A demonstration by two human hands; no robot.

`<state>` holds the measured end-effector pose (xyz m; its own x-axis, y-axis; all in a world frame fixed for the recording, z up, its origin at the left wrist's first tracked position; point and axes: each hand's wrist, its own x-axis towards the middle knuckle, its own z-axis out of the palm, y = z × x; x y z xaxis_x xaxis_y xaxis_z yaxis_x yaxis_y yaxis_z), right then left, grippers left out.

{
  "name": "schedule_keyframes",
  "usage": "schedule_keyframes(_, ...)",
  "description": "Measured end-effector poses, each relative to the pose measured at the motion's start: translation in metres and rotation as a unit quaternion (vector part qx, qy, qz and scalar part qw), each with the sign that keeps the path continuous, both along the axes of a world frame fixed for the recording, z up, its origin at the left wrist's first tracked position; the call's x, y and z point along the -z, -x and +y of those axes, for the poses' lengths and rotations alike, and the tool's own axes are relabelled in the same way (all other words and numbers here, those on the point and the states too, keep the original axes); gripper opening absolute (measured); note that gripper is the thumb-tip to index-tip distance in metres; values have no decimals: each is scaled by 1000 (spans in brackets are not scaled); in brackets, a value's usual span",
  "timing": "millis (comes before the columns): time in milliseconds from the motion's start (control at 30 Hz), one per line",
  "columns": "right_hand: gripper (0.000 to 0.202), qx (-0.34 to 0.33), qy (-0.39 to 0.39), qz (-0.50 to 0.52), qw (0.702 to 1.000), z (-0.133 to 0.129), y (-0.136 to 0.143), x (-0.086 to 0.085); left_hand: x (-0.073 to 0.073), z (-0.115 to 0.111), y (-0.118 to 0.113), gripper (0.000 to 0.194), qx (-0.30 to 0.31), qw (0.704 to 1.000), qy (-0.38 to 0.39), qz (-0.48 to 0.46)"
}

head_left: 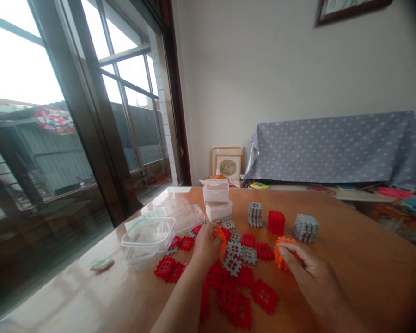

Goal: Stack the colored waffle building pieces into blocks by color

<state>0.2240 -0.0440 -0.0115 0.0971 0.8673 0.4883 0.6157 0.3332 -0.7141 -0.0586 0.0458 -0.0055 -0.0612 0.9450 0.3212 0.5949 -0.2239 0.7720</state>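
My left hand reaches into the spread of loose pieces, its fingers closed on an orange interlocking tile. On the right, my right hand grips a stack of orange interlocking tiles between thumb and fingers, low over the table. Red tiles and grey tiles, square with notched edges and window-like holes, lie scattered and overlapping between and in front of my hands. Behind my right hand stand a grey tile stack, a red tile stack and a wider grey stack.
Clear plastic tubs and lids sit left of the tiles. Two small white boxes are stacked behind them. A crumpled pale wrapper lies on the wooden table at left. Glass doors line the left side.
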Motion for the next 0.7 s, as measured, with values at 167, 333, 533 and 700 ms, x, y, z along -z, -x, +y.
schedule_keyframes(167,31,-13,0,-6,1000,-4,12,-3,-14,-22,-23,23,133,921,136,-339)
schedule_keyframes(333,54,-70,37,-27,996,-5,26,0,-19,-42,-45,32,204,854,213,-428)
schedule_keyframes(533,57,-84,51,-52,994,-11,33,-6,-19,-49,-55,37,229,824,254,-452)
schedule_keyframes(700,55,-83,42,-47,995,-14,35,-13,-22,-50,-55,38,226,811,260,-473)
